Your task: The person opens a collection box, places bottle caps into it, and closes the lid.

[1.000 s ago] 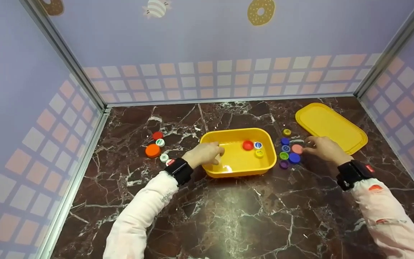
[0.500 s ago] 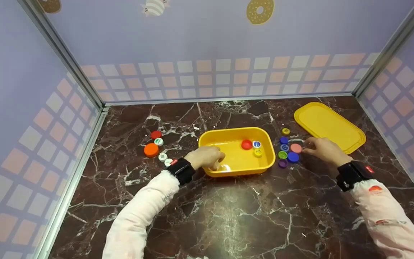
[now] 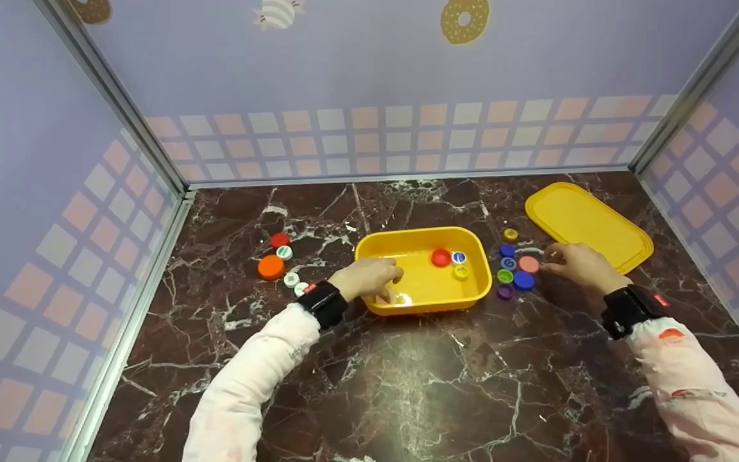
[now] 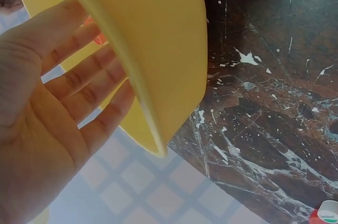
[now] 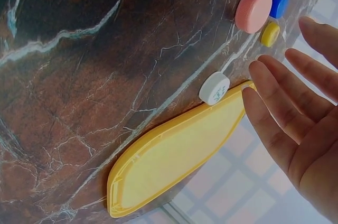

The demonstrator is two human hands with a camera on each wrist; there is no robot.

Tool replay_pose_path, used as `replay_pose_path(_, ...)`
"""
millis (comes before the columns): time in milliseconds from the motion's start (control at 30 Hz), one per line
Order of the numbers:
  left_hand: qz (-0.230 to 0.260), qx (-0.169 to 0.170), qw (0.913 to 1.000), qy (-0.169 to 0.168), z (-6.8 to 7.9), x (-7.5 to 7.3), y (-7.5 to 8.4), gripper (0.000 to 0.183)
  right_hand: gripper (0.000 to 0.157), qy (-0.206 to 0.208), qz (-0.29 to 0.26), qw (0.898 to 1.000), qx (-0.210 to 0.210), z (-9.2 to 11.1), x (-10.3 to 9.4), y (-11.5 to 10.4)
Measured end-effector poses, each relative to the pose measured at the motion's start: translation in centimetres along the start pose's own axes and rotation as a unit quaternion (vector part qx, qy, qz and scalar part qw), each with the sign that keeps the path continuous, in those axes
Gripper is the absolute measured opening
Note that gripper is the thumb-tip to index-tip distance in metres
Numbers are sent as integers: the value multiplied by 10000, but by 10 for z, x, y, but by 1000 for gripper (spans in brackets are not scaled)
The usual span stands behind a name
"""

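My left hand [image 3: 364, 278] hangs over the left end of the yellow plastic box [image 3: 421, 307]. In the left wrist view its loosely extended fingers [image 4: 87, 94] reach past the rim, and nothing shows between them. Inside the box lie a red cap [image 3: 441, 258], a white-and-blue cap [image 3: 458, 258] and a yellow cap [image 3: 460, 272]. Beside the pink bottle cap [image 3: 528, 264] is my right hand [image 3: 580, 266], fingers relaxed and apart from it. The right wrist view shows a white cap [image 5: 214, 88] near those fingers; in the head view the hand hides it.
Right of the box are blue [image 3: 523, 280], green [image 3: 505, 276], purple [image 3: 505, 292] and other caps. The box's yellow lid [image 3: 591, 224] lies at the back right. Left of the box sit an orange cap [image 3: 271, 267], a red cap [image 3: 280, 240] and several white caps [image 3: 291, 280].
The fingers of my left hand have spread slightly over the box. My right hand and the caps stay nearly in place.
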State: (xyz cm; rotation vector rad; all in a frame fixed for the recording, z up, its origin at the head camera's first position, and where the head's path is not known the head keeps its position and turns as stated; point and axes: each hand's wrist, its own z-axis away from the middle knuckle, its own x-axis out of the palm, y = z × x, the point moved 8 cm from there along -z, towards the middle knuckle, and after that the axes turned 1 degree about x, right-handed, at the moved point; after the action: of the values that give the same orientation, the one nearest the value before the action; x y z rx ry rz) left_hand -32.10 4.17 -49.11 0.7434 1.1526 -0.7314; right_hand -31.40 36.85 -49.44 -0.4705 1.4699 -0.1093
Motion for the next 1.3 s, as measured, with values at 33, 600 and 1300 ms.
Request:
replay_pose_path(33, -21, -29, 10000, 12, 0, 0, -1, 35, 26, 13, 1, 10000, -24, 0, 0, 0)
replay_pose_path(600, -416, 107, 9950, 903, 7, -17, -4, 23, 34, -116, -139, 9987, -482, -15, 15, -11)
replay_pose_path(1300, -540, -123, 9777, 2028, 22, -33, -19, 14, 19, -201, -28, 9964, -821, -24, 30, -24)
